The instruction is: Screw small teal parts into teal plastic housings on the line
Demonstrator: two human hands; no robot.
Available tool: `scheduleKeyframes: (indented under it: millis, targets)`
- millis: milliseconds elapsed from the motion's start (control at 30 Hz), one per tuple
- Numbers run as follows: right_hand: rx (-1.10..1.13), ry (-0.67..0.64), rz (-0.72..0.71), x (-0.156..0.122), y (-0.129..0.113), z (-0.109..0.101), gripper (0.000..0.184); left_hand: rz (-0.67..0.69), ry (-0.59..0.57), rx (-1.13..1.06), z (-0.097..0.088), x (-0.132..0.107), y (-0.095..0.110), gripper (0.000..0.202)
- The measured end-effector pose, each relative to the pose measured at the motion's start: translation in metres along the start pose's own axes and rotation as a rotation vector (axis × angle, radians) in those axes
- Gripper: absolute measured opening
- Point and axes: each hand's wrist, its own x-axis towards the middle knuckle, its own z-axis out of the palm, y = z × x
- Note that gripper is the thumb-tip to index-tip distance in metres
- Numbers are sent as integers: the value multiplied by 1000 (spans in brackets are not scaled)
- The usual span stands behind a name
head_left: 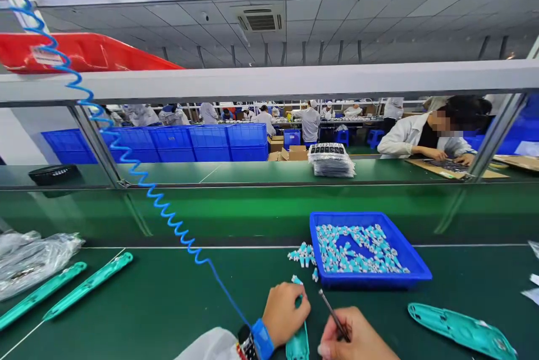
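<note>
My left hand [285, 315], wearing a blue wrist strap [263, 338], is curled closed around a long teal plastic shell [298, 344] on the green bench. A small white-and-teal piece [297, 279] shows at the shell's far end, just past my fingers; whether it is attached I cannot tell. Pinched in my right hand [356, 337] is a slim dark pen-like metal tool [334, 315], its tip pointing up and away. Beyond both hands stands a blue tray [374, 280] holding many small white-and-teal pieces [357, 247]. A loose pile of them [303, 254] lies against its left side.
Another teal shell [461, 329] lies at right, and two more shells [89, 286] at left beside clear plastic bags [37, 261]. A coiled blue cord [168, 217] hangs across to my left wrist. Across the low green divider, a co-worker [416, 135] handles parts.
</note>
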Motion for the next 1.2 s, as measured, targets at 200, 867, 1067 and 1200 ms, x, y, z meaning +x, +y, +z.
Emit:
scheduleKeyframes:
  millis: [200, 867, 1067, 1200]
  targets:
    - [-38, 154, -92, -14, -16, 13, 24, 72, -3, 98, -11, 9, 18, 28]
    - [-447, 113, 39, -41, -41, 31, 14, 103, 46, 88, -9, 14, 29, 35]
    - [-659, 116, -133, -49, -34, 36, 15, 95, 57, 79, -10, 13, 30, 36]
    - [-782, 126, -257, -58, -21, 37, 15, 102, 60, 68, -9, 13, 29, 36]
